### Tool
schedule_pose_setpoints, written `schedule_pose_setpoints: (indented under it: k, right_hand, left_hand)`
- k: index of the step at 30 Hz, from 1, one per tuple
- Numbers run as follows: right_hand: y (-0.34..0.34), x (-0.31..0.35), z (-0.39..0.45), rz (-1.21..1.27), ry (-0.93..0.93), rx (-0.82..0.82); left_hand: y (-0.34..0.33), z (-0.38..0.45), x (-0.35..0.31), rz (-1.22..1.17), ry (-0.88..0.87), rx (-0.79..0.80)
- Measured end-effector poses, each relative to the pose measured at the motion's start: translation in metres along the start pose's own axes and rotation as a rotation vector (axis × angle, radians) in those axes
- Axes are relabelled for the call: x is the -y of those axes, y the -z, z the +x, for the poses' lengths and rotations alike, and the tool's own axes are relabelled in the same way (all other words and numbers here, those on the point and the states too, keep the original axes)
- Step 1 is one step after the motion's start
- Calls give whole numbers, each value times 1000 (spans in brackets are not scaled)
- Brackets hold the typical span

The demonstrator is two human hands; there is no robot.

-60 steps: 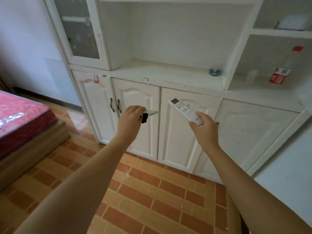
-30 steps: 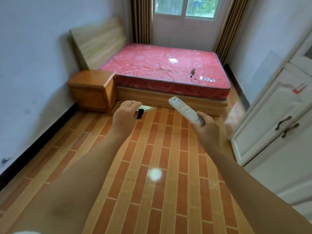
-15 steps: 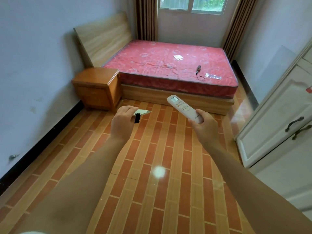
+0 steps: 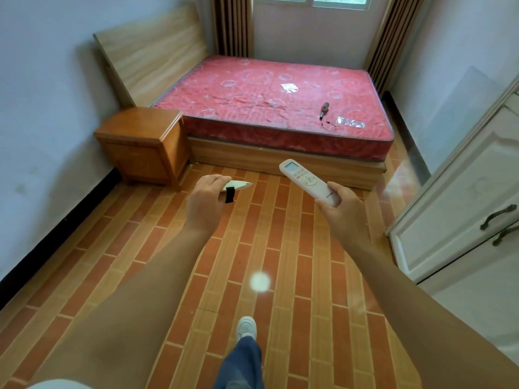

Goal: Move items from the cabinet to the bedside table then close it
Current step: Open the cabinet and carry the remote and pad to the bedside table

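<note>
My left hand (image 4: 206, 200) grips a small flat pale-green item with a black band (image 4: 237, 188), held out over the tiled floor. My right hand (image 4: 341, 210) holds a white remote control (image 4: 307, 181) by its lower end, screen end pointing up and away. The wooden bedside table (image 4: 143, 144) stands ahead to the left, against the wall and beside the bed; its top is bare. The white cabinet (image 4: 460, 197) runs along the right edge, and the doors that show are closed, with dark handles.
A bed with a red mattress (image 4: 275, 108) fills the far side of the room, with a small dark tool, a wire and scraps of paper on it. Brick-patterned floor (image 4: 157, 248) lies between me and the bedside table. My foot (image 4: 246, 328) steps forward.
Since two seconds ago I have turned from the cabinet to face the bed. The bedside table and the bed have come closer. Both hands still hold their items.
</note>
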State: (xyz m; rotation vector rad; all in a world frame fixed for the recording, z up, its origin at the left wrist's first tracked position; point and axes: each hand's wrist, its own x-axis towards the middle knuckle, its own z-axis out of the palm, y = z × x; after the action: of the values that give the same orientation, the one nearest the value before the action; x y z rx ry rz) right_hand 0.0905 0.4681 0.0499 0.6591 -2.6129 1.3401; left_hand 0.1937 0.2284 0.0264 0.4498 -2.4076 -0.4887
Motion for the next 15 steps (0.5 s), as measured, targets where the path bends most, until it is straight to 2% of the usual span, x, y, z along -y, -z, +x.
schedule_pose_setpoints:
  k: [15]
  right_hand:
    - [-113,-18,221,23,-81,-20]
  left_hand:
    - [-107,210,92,-34,13,27]
